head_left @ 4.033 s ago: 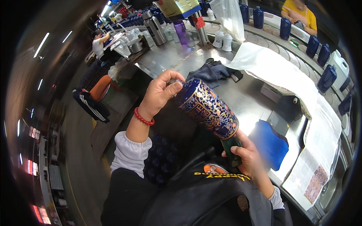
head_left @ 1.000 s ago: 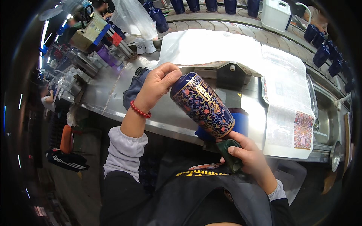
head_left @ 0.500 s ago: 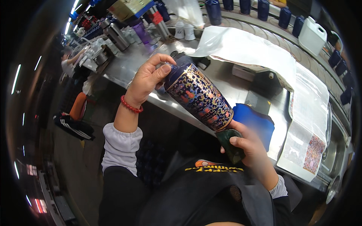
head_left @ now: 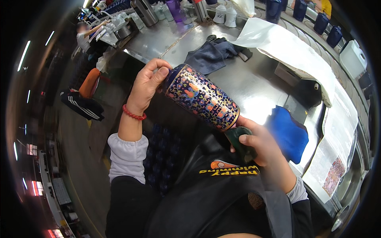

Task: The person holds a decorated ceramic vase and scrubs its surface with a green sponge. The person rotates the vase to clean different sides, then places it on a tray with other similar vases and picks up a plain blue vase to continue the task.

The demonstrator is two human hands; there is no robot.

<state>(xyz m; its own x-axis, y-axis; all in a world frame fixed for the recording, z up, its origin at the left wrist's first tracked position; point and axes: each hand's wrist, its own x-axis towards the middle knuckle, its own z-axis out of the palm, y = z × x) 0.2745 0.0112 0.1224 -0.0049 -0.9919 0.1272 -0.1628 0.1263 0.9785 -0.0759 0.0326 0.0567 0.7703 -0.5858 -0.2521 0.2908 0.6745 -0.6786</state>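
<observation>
A dark blue bottle [head_left: 202, 97] with a gold, red and blue floral pattern lies tilted between my hands, above the near edge of the steel table. My left hand [head_left: 149, 81] closes its fingers on the neck end, covering the neck. At the lower right end, my right hand [head_left: 260, 142] has its fingertips against the bottle's base. That same hand grips a dark green flat, glossy piece [head_left: 241, 139] between thumb and fingers, just below the base. Its exact kind I cannot make out.
On the steel table [head_left: 176, 41] lie a dark grey-blue cloth [head_left: 208, 57], a blue cloth [head_left: 288, 135] and white sheets [head_left: 287, 49], one with a patterned print. Blue bottles [head_left: 299, 10] and a white jug [head_left: 353, 59] stand beyond. A person [head_left: 83, 37] works far left.
The view has swung, so the table and its cloths appear shifted. The bottle has turned about its length, showing another part of its pattern. Both hands keep their grips.
</observation>
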